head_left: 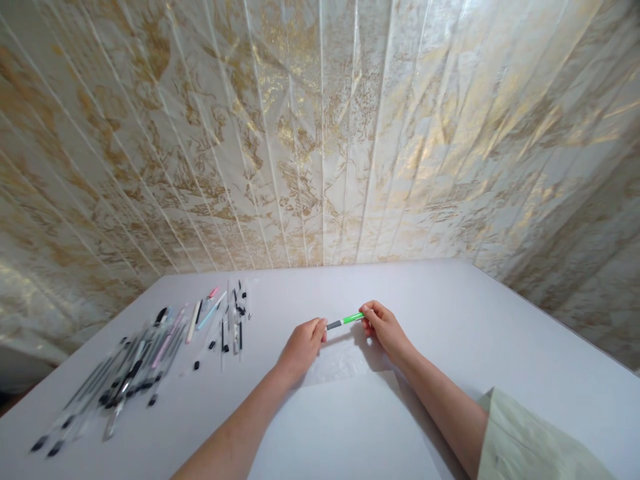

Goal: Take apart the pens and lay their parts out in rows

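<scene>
A green pen [353,319] with a grey grip section is held level between my two hands, above the white table. My left hand [304,341] pinches its grey end between thumb and fingers. At the green end, my right hand [381,325] pinches it the same way, fingers curled. The fingers hide both tips of the pen. Below the hands lies a clear plastic sheet or sleeve [336,363], and nearer to me a white sheet of paper [340,427].
A heap of pens [135,363], mostly clear and black, lies on the left of the table [500,333]. Beside it are loose pen parts [235,320] and small black caps [197,365]. A gold-patterned curtain [320,147] hangs behind the table's far edge.
</scene>
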`<state>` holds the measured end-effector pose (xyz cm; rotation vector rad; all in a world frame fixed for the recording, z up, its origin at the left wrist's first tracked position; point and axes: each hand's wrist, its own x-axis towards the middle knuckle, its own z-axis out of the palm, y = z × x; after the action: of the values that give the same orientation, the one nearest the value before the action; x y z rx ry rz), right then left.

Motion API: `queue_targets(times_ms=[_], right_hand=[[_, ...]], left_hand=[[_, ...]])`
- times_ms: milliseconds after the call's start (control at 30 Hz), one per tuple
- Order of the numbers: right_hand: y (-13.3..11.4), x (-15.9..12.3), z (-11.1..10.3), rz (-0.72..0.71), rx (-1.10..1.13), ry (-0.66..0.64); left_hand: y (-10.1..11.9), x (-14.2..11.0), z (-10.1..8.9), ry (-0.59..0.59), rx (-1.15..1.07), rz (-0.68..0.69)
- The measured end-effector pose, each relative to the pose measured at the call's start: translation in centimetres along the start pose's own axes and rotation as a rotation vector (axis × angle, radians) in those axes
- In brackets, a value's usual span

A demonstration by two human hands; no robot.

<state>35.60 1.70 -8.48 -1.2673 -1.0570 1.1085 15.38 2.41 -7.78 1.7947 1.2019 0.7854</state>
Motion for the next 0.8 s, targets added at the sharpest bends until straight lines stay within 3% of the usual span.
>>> queue_targets(times_ms=[167,333,567,800], right_hand=[[0.0,0.1,0.0,0.004,-0.003,0.001],[-0.1,0.1,0.0,0.014,0.009,0.003],[-0.3,0.0,-0.1,0.036,0.041,-0.002],[-0.6,0.8,-1.6,0.08,0.153,0.152]], left_hand=[[0.0,0.0,0.1,0.007,-0.028,0.035],[-0.3,0.2,0.1,-0.007,-0.115,-0.065],[0.1,0.3,0.0,-0.049,-0.123,0.005],[-0.9,0.9,-0.3,-0.025,-0.376,-0.046]])
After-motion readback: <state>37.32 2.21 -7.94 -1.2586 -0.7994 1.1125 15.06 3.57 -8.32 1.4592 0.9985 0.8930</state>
